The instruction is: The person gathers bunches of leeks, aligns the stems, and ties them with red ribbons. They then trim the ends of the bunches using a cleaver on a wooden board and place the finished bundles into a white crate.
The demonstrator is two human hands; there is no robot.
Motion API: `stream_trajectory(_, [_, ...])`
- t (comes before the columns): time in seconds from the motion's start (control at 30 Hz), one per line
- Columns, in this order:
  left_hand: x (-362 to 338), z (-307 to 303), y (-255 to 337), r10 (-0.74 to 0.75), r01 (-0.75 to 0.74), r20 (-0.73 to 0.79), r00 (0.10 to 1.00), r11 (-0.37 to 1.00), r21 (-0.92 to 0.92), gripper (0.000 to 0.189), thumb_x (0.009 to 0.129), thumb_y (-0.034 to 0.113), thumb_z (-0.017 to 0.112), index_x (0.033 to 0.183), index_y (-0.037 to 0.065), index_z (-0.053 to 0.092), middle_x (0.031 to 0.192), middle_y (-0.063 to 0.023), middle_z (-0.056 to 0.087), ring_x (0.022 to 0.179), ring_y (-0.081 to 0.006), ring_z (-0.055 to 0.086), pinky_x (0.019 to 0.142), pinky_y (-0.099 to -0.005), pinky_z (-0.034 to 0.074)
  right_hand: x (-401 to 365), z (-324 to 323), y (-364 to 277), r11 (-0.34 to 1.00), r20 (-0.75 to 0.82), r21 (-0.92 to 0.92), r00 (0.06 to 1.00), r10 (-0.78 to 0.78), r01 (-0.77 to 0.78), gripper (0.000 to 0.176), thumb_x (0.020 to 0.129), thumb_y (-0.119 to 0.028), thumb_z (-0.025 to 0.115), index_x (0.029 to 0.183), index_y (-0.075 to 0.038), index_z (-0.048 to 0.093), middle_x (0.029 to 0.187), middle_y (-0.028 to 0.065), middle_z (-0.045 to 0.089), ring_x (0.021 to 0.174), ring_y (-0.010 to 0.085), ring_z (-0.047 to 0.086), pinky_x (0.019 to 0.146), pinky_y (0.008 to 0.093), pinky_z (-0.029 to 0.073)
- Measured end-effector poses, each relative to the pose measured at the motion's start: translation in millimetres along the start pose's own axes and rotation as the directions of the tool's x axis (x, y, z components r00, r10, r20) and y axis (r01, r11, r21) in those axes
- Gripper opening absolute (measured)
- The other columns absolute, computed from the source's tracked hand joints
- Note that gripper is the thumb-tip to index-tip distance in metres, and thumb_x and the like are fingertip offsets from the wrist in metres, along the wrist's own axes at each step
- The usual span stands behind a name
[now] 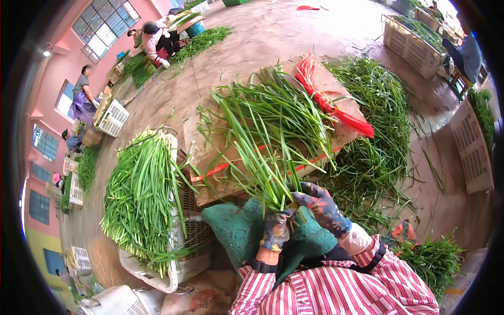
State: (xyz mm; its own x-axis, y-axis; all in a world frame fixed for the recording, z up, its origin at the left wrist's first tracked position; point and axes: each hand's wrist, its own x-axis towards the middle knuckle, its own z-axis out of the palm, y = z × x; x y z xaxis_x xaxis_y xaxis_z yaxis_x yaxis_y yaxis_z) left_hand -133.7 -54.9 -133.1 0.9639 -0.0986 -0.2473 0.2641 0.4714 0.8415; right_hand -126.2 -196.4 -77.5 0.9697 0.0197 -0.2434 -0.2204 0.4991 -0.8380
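Note:
My left hand (276, 230), in a dark flowered glove, is closed round the stem ends of a bunch of garlic chives (257, 173). The leaves fan up and away over a board. My right hand (324, 210), gloved alike, has its fingers bent and pressed against the same stems from the right. More loose chives (286, 107) lie in a pile on the board (341, 89). A bundle of red plastic ties (336, 107) rests at the board's right side, and an orange-red strip (218, 170) runs across it beneath the leaves.
A white crate (173, 283) at left carries heaped chives (144, 199). A large chive heap (378, 115) covers the floor on the right. Green cloth (231, 226) lies over my lap. Other people (155, 39) work among crates farther off.

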Motion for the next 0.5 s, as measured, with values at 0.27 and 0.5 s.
stream_trajectory(0.27, [6, 18, 25, -0.142, 0.127, -0.032, 0.989, 0.948, -0.293, 0.022, 0.08, 0.009, 0.061, 0.101, 0.008, 0.055, 0.082, -0.0024, 0.06, 0.061, -0.008, 0.053, 0.052, -0.0205, 0.044, -1, -20, 19, 0.976, 0.049, 0.202, 0.994, -0.098, 0.086, 0.037, 0.078, -0.006, 0.058, 0.112, 0.004, 0.047, 0.11, 0.0185, 0.054, 0.103, 0.0288, 0.054, 0.09, 0.0374, 0.044])
stream_trajectory(0.5, [3, 23, 46, -0.171, 0.251, 0.184, 0.968, 0.703, -0.665, 0.018, 0.084, 0.012, 0.054, 0.101, 0.007, 0.054, 0.076, -0.0003, 0.054, 0.055, -0.006, 0.041, 0.053, -0.0229, 0.035, -47, -69, -29, 0.974, 0.0, -0.222, 0.999, 0.037, -0.036, 0.028, 0.079, -0.021, 0.063, 0.096, 0.0, 0.059, 0.094, 0.0076, 0.061, 0.089, 0.0242, 0.06, 0.082, 0.0352, 0.046])
